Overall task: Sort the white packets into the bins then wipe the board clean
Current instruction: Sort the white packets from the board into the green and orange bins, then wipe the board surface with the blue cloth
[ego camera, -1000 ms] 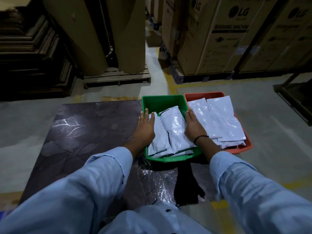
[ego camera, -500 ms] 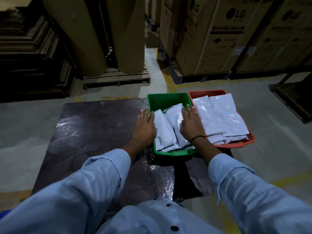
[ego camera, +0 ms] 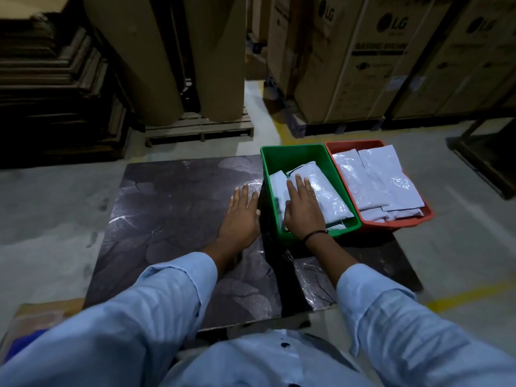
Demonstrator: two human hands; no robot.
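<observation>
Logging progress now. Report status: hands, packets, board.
Left hand flat on board, empty. Right hand pressing white packets in green bin. Red bin loaded. No loose packets on board.

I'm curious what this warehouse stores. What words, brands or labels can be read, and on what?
"LG": logo on the tall cardboard cartons at the back, seen on several.
"WASHING MACHINE": on the band under the logo of one carton, blurred but just legible.
Smaller print and the stickers on the cartons: too blurred to read.
White packets and bins: no readable text.
</observation>
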